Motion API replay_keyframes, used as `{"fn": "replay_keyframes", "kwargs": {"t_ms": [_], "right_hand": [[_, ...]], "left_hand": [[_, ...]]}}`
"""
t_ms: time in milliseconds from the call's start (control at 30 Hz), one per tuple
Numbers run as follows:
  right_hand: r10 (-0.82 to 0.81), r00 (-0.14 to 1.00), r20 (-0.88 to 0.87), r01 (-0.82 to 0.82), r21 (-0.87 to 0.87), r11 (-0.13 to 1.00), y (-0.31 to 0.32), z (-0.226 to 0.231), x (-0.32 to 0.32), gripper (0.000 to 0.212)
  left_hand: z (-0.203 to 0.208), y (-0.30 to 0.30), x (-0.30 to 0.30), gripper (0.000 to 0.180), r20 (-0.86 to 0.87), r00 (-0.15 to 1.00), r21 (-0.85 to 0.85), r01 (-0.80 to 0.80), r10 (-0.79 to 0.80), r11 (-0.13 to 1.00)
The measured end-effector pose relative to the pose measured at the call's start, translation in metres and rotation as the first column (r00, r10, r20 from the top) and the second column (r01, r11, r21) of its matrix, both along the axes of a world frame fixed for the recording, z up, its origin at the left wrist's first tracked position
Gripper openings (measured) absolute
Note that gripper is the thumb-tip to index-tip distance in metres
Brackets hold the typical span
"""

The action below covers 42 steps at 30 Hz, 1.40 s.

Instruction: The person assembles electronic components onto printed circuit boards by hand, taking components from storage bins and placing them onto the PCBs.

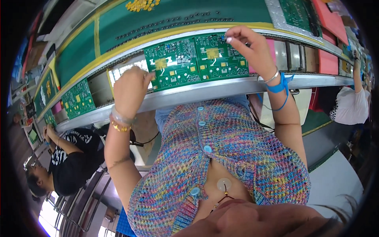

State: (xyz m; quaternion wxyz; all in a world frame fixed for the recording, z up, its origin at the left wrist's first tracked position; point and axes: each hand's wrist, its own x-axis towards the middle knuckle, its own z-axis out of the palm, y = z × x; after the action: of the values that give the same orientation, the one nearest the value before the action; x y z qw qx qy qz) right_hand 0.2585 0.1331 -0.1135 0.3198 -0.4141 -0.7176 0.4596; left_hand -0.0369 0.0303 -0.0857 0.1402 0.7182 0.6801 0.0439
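Two green circuit boards lie side by side in the metal rail track in front of me. The left circuit board (173,77) and the right circuit board (223,73) both carry yellow patches and small parts. My left hand (130,89) is closed at the left edge of the left board, its thumb by the edge; whatever lies between its fingers is hidden. Above the right board's upper right corner, my right hand (252,49) is pinched, thumb and index finger close together around a tiny dark piece too small to name. A blue wrist strap (281,83) circles my right wrist.
Beyond the track, a green work surface (185,10) holds rows of small black parts (173,23) and a pile of yellow parts (143,5). Another circuit board (79,98) sits farther left on the track. Co-workers sit at left (79,158) and right (351,104).
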Motion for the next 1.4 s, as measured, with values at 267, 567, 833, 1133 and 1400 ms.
{"fn": "replay_keyframes", "kwargs": {"t_ms": [267, 567, 833, 1133, 1400], "right_hand": [[-0.085, 0.992, -0.094, 0.068, -0.169, 0.983, -0.028, -0.003, 0.010, 0.019], [-0.127, 0.990, -0.060, 0.101, -0.321, 0.942, -0.034, -0.002, 0.035, 0.021], [-0.089, 0.972, 0.218, 0.093, -0.006, 0.996, -0.043, 0.001, 0.049, 0.014], [0.059, 0.923, 0.380, -0.122, 0.144, 0.982, -0.052, -0.011, 0.049, 0.009], [0.024, 0.913, 0.407, -0.123, 0.218, 0.968, -0.052, -0.017, 0.047, 0.009]], "left_hand": [[0.005, 0.167, 0.048, 0.013, -0.115, 0.948, 0.554, 0.310, -0.298, 0.773], [-0.010, 0.214, 0.047, 0.022, -0.075, 0.942, 0.310, 0.334, -0.327, 0.890], [-0.009, 0.206, 0.050, 0.016, 0.046, 0.955, 0.257, 0.272, -0.293, 0.927], [-0.009, 0.200, 0.047, 0.012, 0.011, 0.935, 0.364, 0.326, -0.354, 0.873], [-0.019, 0.205, 0.048, 0.013, 0.188, 0.927, 0.534, 0.180, -0.323, 0.826]]}}
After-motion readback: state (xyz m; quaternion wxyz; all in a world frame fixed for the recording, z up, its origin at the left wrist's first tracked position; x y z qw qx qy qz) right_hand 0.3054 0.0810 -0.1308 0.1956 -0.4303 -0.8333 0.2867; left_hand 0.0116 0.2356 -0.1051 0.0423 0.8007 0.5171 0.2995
